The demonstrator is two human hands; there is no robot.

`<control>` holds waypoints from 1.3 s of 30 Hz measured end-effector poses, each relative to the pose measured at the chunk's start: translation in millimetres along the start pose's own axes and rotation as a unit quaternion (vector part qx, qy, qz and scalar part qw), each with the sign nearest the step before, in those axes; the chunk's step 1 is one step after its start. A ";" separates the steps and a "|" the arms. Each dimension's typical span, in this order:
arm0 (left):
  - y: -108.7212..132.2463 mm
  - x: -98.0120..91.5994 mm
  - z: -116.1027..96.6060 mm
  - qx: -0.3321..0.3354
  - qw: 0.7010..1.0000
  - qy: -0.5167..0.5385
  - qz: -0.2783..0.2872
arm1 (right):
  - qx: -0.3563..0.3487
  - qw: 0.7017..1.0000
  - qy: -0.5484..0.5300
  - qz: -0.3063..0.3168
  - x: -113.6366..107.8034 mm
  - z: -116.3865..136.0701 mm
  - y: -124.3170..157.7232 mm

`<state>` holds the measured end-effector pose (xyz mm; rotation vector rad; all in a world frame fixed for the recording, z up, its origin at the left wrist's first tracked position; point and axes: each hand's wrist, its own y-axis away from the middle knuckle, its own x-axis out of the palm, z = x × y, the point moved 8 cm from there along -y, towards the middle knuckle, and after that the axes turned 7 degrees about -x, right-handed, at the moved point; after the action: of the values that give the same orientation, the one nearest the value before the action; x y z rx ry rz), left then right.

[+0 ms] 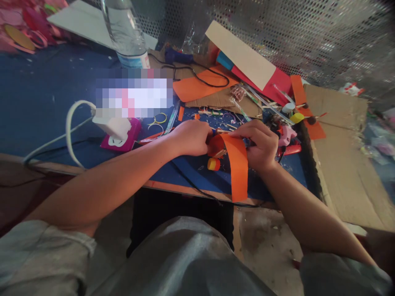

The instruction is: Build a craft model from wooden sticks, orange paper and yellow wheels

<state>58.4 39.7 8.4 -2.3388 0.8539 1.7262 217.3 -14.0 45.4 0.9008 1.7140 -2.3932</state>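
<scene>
A long orange paper strip (pixel 238 170) curls between my two hands above the blue table, its free end hanging toward the front edge. My right hand (pixel 261 144) is closed with thumb and fingers pinching the upper part of the strip. My left hand (pixel 197 137) is curled into a closed grip at the strip's rolled end; its fingertips are hidden, so what lies inside them cannot be made out. A thin stick-like piece shows between the hands. Just below them sits a small yellow and orange cap (pixel 213 164).
A water bottle (pixel 126 35) stands at the back left. A white charger (pixel 112 123) is plugged into a pink power strip (pixel 132 131), its cable looping left. Scissors (pixel 157 120), paper scraps and sticks litter the middle. Cardboard (pixel 342 156) lies at the right.
</scene>
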 end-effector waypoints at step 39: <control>-6.2 -1.3 3.5 -0.021 0.999 -0.017 -0.025 | 0.035 0.997 -0.021 0.070 8.5 -12.2 8.9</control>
<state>58.3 46.8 6.9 -2.3280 0.7539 1.7754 218.7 -4.3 31.2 0.9379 1.5074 -2.3765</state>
